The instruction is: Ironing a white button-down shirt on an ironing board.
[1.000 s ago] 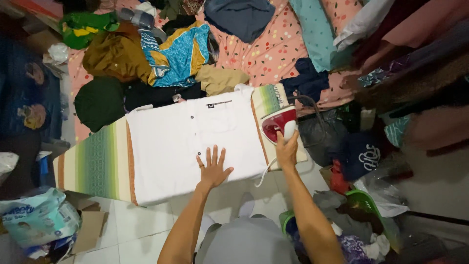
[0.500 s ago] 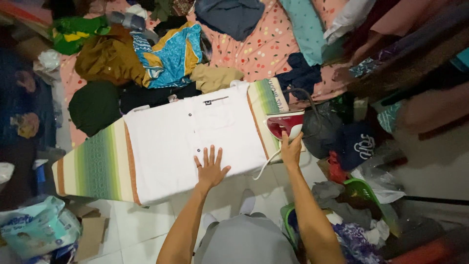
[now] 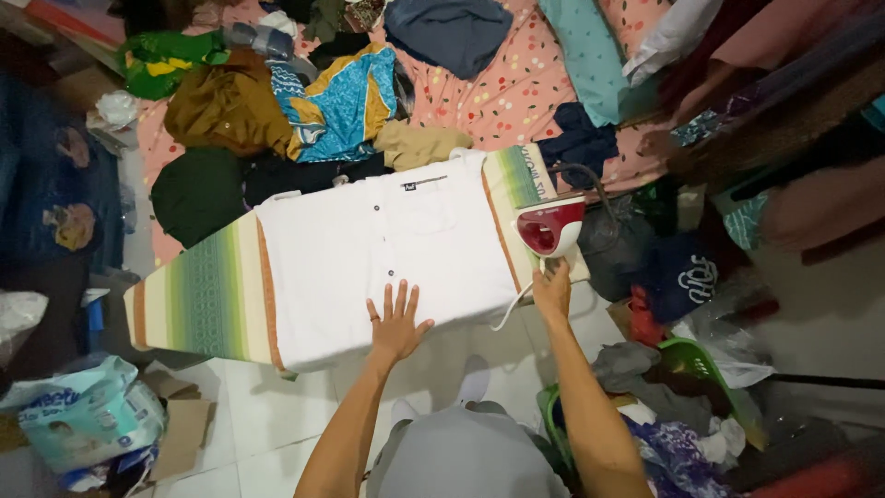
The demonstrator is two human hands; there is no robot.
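Observation:
A white buttoned shirt lies spread flat over a striped green and cream ironing board. My left hand rests flat on the shirt's near edge with fingers spread. My right hand grips the handle of a red and white iron, which stands on its heel on the board's right end, beside the shirt and off the cloth. A white cord runs down from the iron past the board's near edge.
A bed with a pink dotted sheet holds heaps of clothes: brown, blue-yellow, dark green. A green basket of laundry sits right on the floor. A plastic pack and cardboard lie at the left.
The iron has been tipped up and set on its heel at the board's right end, and my right hand has slid lower on the handle. My left hand stays flat on the shirt.

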